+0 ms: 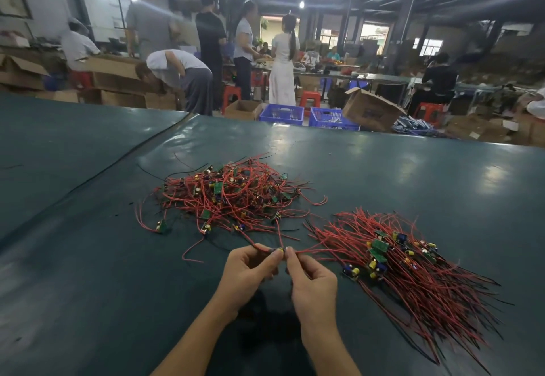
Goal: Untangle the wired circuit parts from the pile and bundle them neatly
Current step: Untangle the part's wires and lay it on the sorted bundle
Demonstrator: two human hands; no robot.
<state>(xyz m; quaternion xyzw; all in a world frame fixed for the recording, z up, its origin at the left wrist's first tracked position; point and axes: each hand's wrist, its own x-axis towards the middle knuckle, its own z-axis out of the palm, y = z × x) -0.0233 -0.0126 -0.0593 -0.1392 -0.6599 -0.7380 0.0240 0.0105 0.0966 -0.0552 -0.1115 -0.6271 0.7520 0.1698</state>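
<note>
A tangled pile (233,195) of small green circuit boards with red and black wires lies in the middle of the dark green table (413,175). To its right lies a straightened bundle (413,260) of the same parts, wires running side by side. My left hand (250,272) and my right hand (309,281) meet in front of the pile, both pinching one small wired circuit part (278,250). Its red wires trail left from my left fingers and right toward the bundle. The part itself is mostly hidden by my fingertips.
A seam (118,160) in the table cover runs diagonally at the left. Beyond the table's far edge stand blue crates (281,113), cardboard boxes (371,108), red stools and several people working.
</note>
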